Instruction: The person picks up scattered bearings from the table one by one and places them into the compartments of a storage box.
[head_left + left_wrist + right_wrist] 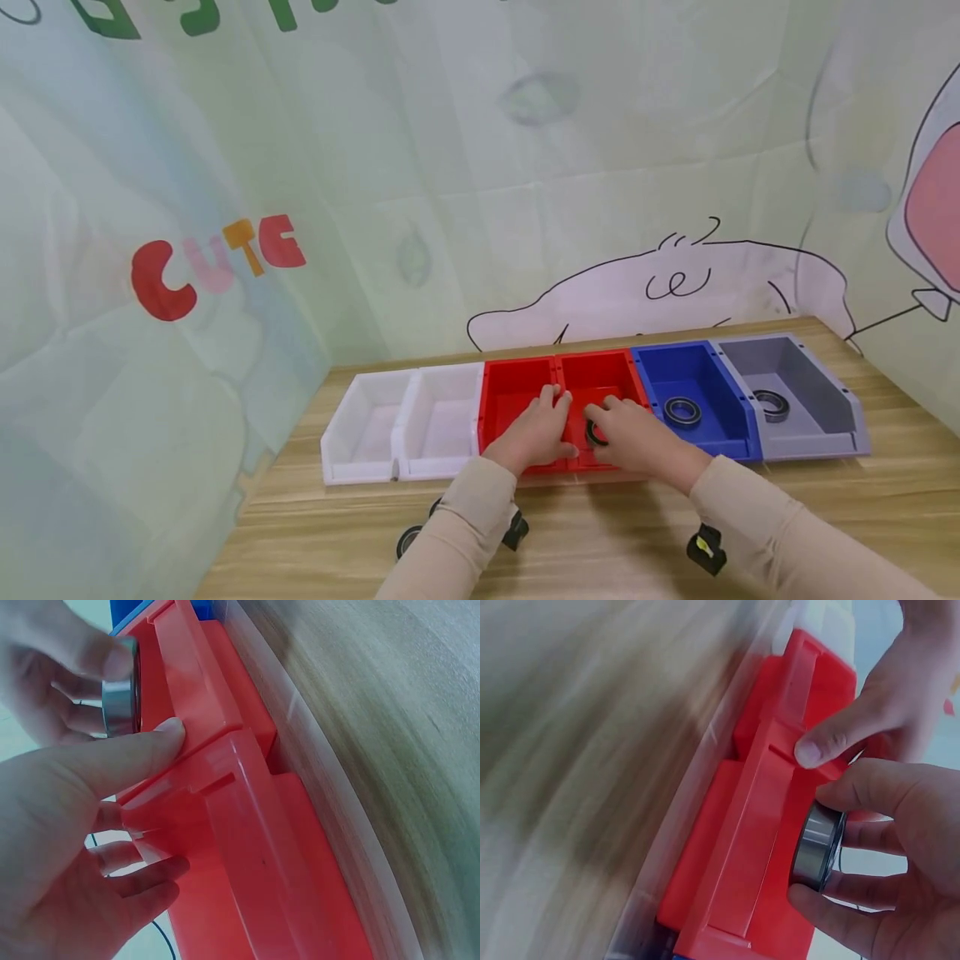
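Observation:
My right hand (pixel 637 437) pinches a ball bearing (pixel 815 851) between thumb and fingers, low in the right-hand red bin (pixel 596 375). The bearing is a dark ring with a shiny metal outer side, tilted on edge in the right wrist view. Whether it touches the bin floor cannot be told. My left hand (pixel 536 429) is at the divider between the two red bins, its fingers loosely spread over the left-hand red bin (pixel 517 379). In the left wrist view its thumb (pixel 161 742) touches the right-hand bin near its front corner.
Two white bins (pixel 442 387) stand to the left. On the right, the blue bin (pixel 678 367) and the grey bin (pixel 813 400) each hold one bearing. More bearings (pixel 408 540) lie on the wooden table beside my left sleeve. A printed curtain hangs behind.

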Demonstrator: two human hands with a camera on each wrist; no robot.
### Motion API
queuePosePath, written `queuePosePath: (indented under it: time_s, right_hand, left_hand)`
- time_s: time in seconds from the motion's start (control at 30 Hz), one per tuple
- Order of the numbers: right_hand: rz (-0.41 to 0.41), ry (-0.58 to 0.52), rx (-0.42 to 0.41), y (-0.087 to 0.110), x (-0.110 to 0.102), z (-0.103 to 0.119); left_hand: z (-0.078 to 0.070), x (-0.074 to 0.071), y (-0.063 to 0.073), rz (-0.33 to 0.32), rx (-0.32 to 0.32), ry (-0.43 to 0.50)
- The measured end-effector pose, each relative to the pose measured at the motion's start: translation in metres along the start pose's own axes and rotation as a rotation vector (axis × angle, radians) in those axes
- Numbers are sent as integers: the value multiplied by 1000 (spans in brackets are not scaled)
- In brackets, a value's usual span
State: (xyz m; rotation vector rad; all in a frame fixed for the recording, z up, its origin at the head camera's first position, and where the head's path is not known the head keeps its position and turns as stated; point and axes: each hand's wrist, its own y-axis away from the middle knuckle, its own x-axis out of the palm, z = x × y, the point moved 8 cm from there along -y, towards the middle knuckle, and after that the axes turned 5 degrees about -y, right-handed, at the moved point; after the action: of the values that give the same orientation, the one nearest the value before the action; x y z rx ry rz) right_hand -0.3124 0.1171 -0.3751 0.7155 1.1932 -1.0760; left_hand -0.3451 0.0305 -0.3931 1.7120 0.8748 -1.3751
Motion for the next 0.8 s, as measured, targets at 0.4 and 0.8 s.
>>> queuePosePath:
  time_s: [0.4,0.8]
  right_hand:
    - [-37,26,62,-28,13,-12]
    - [-11,-10,208,-44,33,-34]
  left_hand:
    - [1,2,-1,0,3,-6]
    - [2,2,0,-3,5,0]
